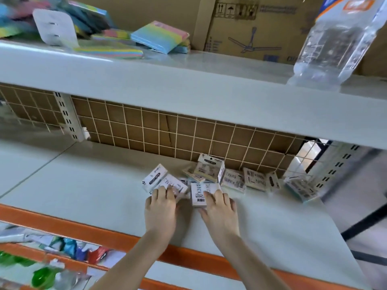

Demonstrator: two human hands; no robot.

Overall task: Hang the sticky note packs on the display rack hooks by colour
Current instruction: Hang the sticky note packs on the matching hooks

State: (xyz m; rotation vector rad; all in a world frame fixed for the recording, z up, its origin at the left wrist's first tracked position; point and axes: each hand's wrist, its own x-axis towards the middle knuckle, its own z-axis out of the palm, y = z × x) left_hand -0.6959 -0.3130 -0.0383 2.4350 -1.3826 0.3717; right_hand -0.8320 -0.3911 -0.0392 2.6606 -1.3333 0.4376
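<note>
Sticky note packs [222, 178] lie in a loose heap at centre frame, on the lower shelf [83, 185], close to the wire grid [167, 130] at its back. Most lie label-side up; one pack stands tilted against the others at the top of the heap. Colour of individual packs hard to read through the printed labels; pale edges only.

Left hand [160, 208]: lies on the leftmost pack [161, 178] at the heap's left edge, fingertips on its face. Whether the fingers are curled round it or only pressing: cannot tell.

Right hand [218, 210]: fingers rest over a barcode pack [199, 194] just right of the left hand, thumb at the near edge. Looks like the start of a pick-up, but a closed grasp is not shown; cannot tell.

Progress, judged: no pack is hung. No hooks visible on the grid behind the heap. All packs still in the pile, unsorted. Remaining: sort by colour, hang every pack. Task at or near its start.

Surroundings: upper shelf [188, 80] across the top half carries rainbow pads [161, 36] at upper left, a clear bottle [335, 42] at upper right, cartons [257, 28] behind. Orange trim [62, 225] runs along the lower shelf's front edge; coloured goods, blurred, at lower left.
</note>
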